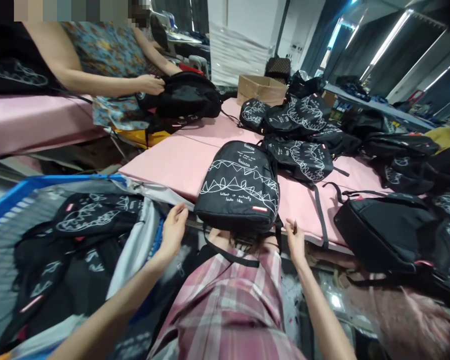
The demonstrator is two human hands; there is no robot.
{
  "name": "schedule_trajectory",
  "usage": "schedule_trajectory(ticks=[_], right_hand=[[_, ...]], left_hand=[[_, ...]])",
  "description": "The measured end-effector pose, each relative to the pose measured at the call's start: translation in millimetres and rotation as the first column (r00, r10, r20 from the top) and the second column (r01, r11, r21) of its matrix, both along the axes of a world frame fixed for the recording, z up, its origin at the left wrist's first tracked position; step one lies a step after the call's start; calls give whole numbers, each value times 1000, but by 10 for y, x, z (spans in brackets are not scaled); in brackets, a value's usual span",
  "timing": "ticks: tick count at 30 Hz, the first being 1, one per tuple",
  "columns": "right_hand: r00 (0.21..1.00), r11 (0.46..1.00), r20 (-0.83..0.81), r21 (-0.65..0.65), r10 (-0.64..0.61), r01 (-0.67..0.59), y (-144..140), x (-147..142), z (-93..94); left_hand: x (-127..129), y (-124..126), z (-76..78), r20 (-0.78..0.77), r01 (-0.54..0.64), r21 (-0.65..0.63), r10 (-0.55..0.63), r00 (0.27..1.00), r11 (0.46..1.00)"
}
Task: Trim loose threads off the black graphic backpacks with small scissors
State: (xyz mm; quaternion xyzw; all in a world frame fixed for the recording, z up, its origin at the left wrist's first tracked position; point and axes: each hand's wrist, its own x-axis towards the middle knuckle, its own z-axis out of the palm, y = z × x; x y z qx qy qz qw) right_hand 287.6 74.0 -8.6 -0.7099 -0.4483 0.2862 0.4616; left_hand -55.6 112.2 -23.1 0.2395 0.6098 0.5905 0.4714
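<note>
Flanking the black backpack (pixel 241 187) on the pink table (pixel 172 162), both hands hang apart from it. Left hand (pixel 173 230) is open and empty; right hand (pixel 295 240) pinches a small dark object (pixel 295 227)

Illumination is bright and even, supplied by ceiling strip lights (pixel 388 42) at upper right, which glare white. Shadows are soft. Wide-angle distortion bends the frame edges. Lower corners are blurred; the centre is sharp. The black bags lose detail.

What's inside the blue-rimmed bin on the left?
The blue-rimmed bin holds a heap of black backpacks with white shark-tooth prints, over a grey liner. Whatever lies beneath the top layer is covered. The left hand hovers beside it.
</note>
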Motion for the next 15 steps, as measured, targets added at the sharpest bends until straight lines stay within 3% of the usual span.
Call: schedule_trajectory(ticks=[2,4,6,8,11,13,15], right_hand=[[949,966,200,33,245,-257,-42,-401,167],[786,884,420,-102,454,-456,-44,-878,310],[582,795,560,-276,590,-540,-14,-1236,398],[501,789,627,-341,596,-511,34,-1339,417],[588,887,675,-243,446,-394,89,-1047,323],[711,946,635,-111,303,-304,83,-739,224],[859,980,486,20,162,-196,36,-482,142]], left_hand=[[51,-30,-65,70,-51,-13,52,996,999],[118,10,-166,212,-4,-130,32,977,991],[187,103,-274,337,106,-242,-19,941,965],[257,209,-350,412,194,-281,-64,909,940],[382,311,-368,428,262,-283,-122,895,923],[484,322,-322,401,284,-277,-158,902,918],[582,294,-248,357,295,-254,-194,914,921]])
